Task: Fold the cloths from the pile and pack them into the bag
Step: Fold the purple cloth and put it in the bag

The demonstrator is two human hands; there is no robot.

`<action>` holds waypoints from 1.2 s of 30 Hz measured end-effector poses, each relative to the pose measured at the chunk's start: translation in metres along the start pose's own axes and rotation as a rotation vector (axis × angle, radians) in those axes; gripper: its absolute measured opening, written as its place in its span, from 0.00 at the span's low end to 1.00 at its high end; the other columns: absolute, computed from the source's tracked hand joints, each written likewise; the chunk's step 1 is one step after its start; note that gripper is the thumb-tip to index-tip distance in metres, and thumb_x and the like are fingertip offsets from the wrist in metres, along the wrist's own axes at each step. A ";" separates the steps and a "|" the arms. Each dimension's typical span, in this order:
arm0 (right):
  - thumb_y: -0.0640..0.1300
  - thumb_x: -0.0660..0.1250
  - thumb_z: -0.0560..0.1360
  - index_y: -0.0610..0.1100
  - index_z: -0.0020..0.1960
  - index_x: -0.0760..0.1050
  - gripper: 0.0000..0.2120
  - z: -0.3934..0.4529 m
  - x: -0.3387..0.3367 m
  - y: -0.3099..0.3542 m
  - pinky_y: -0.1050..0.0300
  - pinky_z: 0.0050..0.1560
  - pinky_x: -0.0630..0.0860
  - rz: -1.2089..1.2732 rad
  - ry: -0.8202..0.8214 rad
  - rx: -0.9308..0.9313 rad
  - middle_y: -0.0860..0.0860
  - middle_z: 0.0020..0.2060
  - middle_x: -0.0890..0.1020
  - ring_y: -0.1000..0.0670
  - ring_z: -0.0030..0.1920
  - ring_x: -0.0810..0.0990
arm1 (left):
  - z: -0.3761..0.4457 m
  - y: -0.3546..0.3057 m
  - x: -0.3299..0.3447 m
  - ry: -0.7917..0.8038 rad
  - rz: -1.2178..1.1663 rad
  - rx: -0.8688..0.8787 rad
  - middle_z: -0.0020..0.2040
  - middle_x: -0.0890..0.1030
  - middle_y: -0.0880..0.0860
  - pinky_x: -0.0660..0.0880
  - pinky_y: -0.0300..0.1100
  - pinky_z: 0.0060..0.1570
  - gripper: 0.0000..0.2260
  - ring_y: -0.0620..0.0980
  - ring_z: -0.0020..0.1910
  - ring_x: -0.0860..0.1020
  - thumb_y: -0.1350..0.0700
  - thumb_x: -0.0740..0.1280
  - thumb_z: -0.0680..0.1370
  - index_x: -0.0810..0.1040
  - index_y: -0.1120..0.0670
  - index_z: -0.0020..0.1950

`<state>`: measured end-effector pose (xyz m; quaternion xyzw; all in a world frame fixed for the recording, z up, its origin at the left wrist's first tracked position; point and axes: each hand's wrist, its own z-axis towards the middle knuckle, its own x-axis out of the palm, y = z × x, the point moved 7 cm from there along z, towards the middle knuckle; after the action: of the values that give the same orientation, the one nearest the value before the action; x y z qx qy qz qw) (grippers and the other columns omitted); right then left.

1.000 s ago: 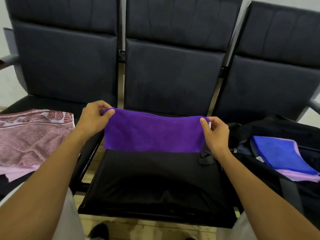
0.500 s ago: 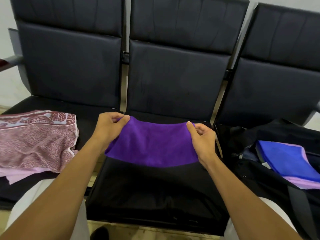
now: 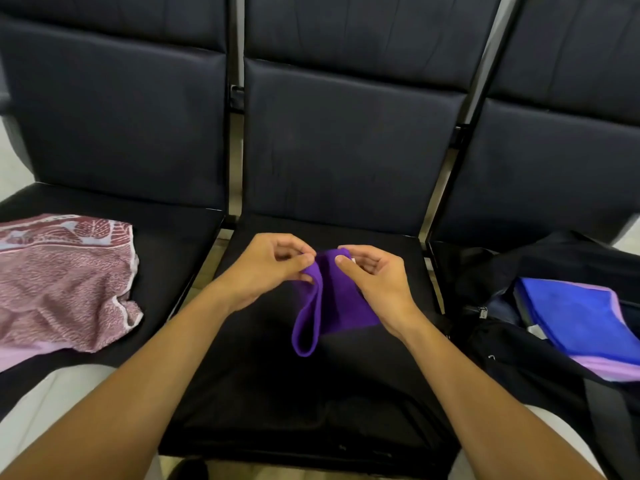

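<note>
A purple cloth (image 3: pixel 332 303) hangs folded in half above the middle seat, its fold drooping down at the left. My left hand (image 3: pixel 266 271) pinches its top corners from the left. Close beside it, my right hand (image 3: pixel 374 282) pinches the same top edge from the right. On the left seat lies the pile: a crumpled red patterned cloth (image 3: pixel 59 282) over a lilac one. On the right seat a black bag (image 3: pixel 540 348) stands open, with a folded blue cloth (image 3: pixel 575 317) on a lilac one inside.
Three dark padded seats (image 3: pixel 339 161) stand joined in a row with metal frames between them. A black cloth or cover (image 3: pixel 294 403) lies on the middle seat below my hands. My light trousers show at the bottom corners.
My hands have come together, bringing the two ends of the purple cloth against each other, so the stretched-out strip now hangs doubled. The camera has tilted down and closer.
</note>
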<state>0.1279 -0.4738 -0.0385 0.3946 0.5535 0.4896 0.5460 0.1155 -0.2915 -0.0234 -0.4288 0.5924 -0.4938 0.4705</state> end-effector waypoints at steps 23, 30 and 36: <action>0.38 0.69 0.77 0.51 0.59 0.81 0.13 -0.007 0.014 0.012 0.52 0.60 0.80 -0.002 0.190 -0.040 0.55 0.53 0.85 0.55 0.56 0.83 | 0.001 -0.015 0.012 -0.059 0.396 0.216 0.55 0.79 0.39 0.70 0.26 0.48 0.05 0.33 0.54 0.76 0.56 0.73 0.74 0.81 0.45 0.45; 0.39 0.71 0.77 0.48 0.59 0.74 0.13 -0.005 0.014 0.012 0.52 0.51 0.83 0.044 0.192 -0.022 0.49 0.47 0.86 0.50 0.49 0.85 | 0.002 -0.018 0.009 -0.095 0.335 0.242 0.43 0.82 0.45 0.75 0.27 0.45 0.06 0.38 0.45 0.80 0.59 0.73 0.74 0.80 0.48 0.44; 0.48 0.69 0.77 0.42 0.51 0.78 0.09 -0.005 0.013 0.011 0.61 0.46 0.80 -0.164 0.238 -0.118 0.52 0.46 0.83 0.54 0.49 0.83 | 0.003 -0.020 -0.010 -0.221 0.239 0.261 0.45 0.83 0.48 0.78 0.37 0.49 0.05 0.42 0.46 0.81 0.59 0.72 0.74 0.80 0.51 0.46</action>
<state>0.1208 -0.4590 -0.0312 0.2547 0.6150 0.5183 0.5369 0.1215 -0.2857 -0.0021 -0.3424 0.5148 -0.4572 0.6393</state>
